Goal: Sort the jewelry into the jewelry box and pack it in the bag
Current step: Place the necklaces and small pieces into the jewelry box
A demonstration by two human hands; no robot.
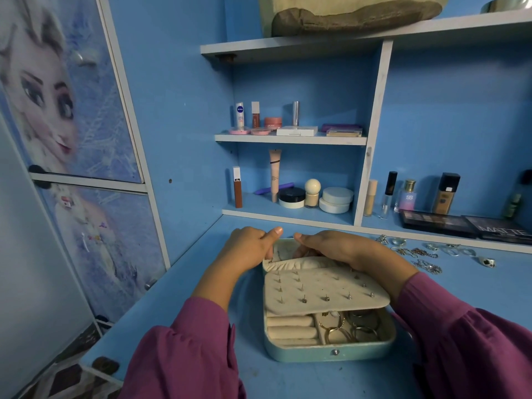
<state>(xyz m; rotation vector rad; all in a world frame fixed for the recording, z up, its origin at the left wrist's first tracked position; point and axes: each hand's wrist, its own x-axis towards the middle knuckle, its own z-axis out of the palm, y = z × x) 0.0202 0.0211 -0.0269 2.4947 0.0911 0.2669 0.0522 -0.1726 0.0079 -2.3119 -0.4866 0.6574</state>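
A teal jewelry box (331, 351) lies open on the blue desk. Its cream earring panel (322, 289) covers most of the inside and carries several stud posts. Below it, cream ring rolls (290, 326) and gold and silver hoops (348, 326) show in the front compartments. My left hand (249, 246) pinches something small at the box's back left corner, by the raised lid. My right hand (339, 249) curls over the lid's top edge (283, 240), fingers reaching into the lid pocket. Loose silver rings and chains (426, 254) lie on the desk to the right.
Makeup palettes (437, 223) and bottles (446, 194) stand at the back right of the desk (201, 283). Shelves above hold cosmetics (290, 125). A grey-green bag (351, 12) sits on the top shelf. A wardrobe door (72, 139) closes off the left side.
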